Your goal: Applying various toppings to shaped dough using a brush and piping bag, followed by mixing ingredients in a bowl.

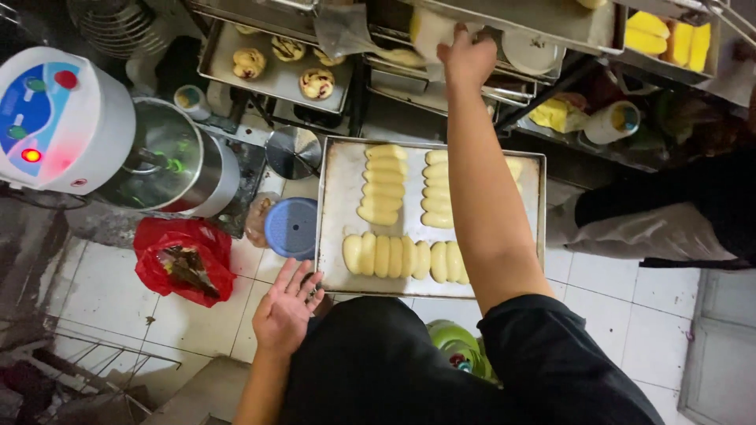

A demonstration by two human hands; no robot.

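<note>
A metal baking tray (339, 205) lies in front of me with rows of pale shaped dough pieces (386, 182) and a lower row of dough pieces (402, 257). My left hand (285, 308) hangs open, palm up, just below the tray's near left corner, holding nothing. My right arm crosses over the tray and my right hand (466, 59) reaches up to the rack, fingers closed on a pale dough piece (429, 31). Another rack tray (276, 75) at the upper left holds several swirled buns (316, 83).
A white mixer (59, 118) with a steel bowl (169, 161) stands at the left. A red plastic bag (183, 260) and a blue lid (291, 228) lie near the tray. Another person in dark clothes (685, 212) is at the right. Yellow pieces (677, 39) sit top right.
</note>
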